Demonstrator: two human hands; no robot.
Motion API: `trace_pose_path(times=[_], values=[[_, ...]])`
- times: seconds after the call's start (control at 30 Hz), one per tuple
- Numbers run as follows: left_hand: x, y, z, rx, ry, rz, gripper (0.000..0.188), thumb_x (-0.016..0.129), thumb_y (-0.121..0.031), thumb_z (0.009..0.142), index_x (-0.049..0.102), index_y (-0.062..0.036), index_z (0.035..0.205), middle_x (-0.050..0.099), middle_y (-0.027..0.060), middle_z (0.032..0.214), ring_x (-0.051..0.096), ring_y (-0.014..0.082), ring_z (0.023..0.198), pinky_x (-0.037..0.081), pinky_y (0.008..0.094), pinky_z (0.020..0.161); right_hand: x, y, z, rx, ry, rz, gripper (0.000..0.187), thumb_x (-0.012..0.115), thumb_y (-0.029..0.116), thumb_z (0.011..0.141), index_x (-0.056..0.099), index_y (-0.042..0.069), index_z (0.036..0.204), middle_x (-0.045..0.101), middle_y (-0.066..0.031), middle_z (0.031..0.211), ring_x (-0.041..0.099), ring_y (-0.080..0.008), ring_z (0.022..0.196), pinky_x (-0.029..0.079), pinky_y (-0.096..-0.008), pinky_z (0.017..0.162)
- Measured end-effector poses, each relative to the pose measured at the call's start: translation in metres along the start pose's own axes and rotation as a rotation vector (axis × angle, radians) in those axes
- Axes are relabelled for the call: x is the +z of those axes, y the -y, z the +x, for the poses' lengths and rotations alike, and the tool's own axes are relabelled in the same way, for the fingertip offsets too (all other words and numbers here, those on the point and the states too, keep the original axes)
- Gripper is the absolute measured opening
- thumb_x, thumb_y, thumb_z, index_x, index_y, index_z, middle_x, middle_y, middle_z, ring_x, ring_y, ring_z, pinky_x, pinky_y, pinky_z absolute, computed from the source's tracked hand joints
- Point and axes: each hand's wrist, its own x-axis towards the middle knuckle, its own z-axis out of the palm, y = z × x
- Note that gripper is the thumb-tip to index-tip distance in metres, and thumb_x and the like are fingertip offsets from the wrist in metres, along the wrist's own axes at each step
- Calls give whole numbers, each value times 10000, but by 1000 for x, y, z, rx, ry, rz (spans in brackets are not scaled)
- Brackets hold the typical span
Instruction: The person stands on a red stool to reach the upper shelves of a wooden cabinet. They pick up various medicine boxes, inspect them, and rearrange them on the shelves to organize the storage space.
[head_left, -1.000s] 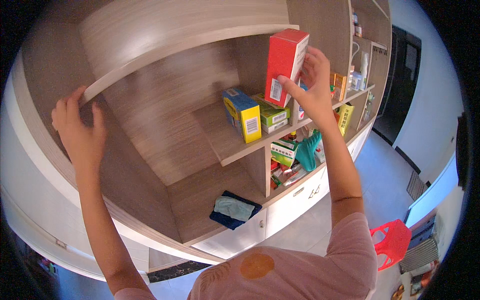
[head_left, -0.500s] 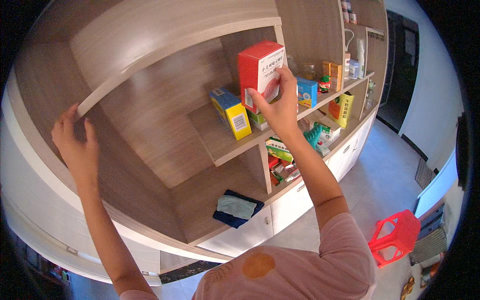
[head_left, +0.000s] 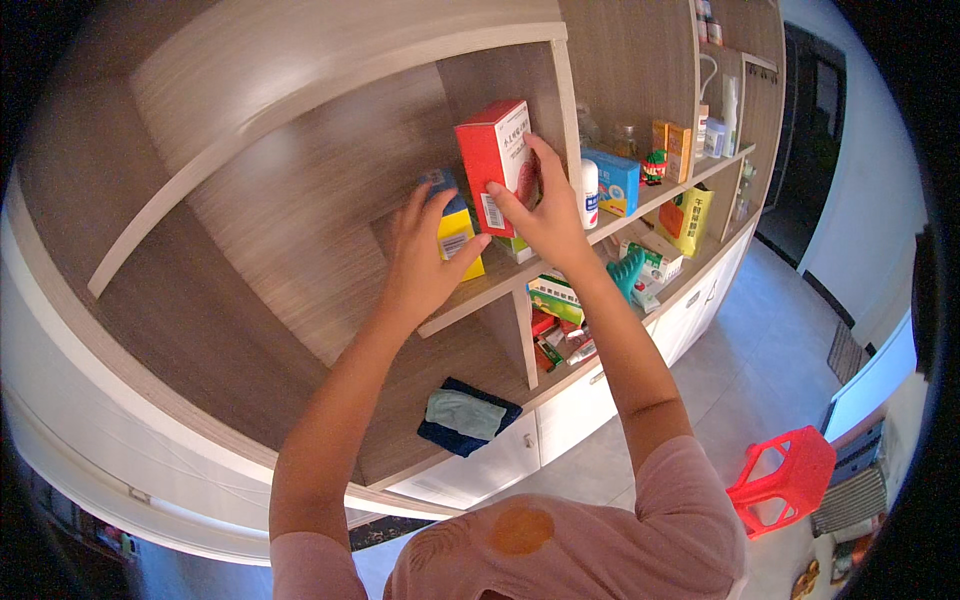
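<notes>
In the wooden cupboard (head_left: pixel 290 215), the right hand (head_left: pixel 547 212) pinches a red box (head_left: pixel 480 165), not let go yet. Left of the red box, the half-open left hand (head_left: pixel 420 255) curves by a yellow box (head_left: pixel 455 228), already standing; touching, I can't tell.

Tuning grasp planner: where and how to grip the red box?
Grip the red box by opposite upright edges around mid-height, probably from the right, as the right hand does: it is tall, flat-sided, nearly upright, and the blue-and-yellow box shows on its left.
</notes>
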Motion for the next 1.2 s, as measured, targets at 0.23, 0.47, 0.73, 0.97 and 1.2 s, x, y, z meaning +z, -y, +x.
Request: trace_pose_path(times=[0.23,0.47,0.73,0.97,1.2], values=[[1,-6,21,76,46,172,501,662,-308,719,499,-90,1139,420,176,1240,360,353,1167,251,528,958,-3,23,-2,-199,-111,-323,483,670,122,715,438,-33,1109,446,-241,1131,450,-407,1029,393,-413,875],[-67,-38,9,291,-193,166,349,638,-173,694,560,-88,1023,509,126,1103,443,338,1083,294,527,941,-6,15,3,-261,-102,-376,430,684,88,707,455,-21,1054,466,-202,1061,484,-358,950,407,-384,818],[-223,-56,-7,238,-587,729,249,582,-19,692,555,-18,939,527,146,1064,472,342,1055,346,429,920,-8,15,-8,-132,-15,-303,431,618,62,757,411,-20,1125,448,-224,1105,470,-377,995,396,-396,858],[-249,-9,-20,166,-465,726,358,623,-46,663,541,-20,1011,505,141,989,474,312,964,347,430,879,-20,77,3,-191,-161,-274,394,593,49,768,425,-28,1115,459,-217,1097,478,-348,998,418,-382,837],[-272,-7,-12,128,-370,687,346,618,-39,653,529,-12,987,489,152,938,462,329,901,374,398,818,17,222,147,-517,-203,326,221,562,27,772,520,-8,986,565,-128,959,572,-204,885,478,-299,781]])
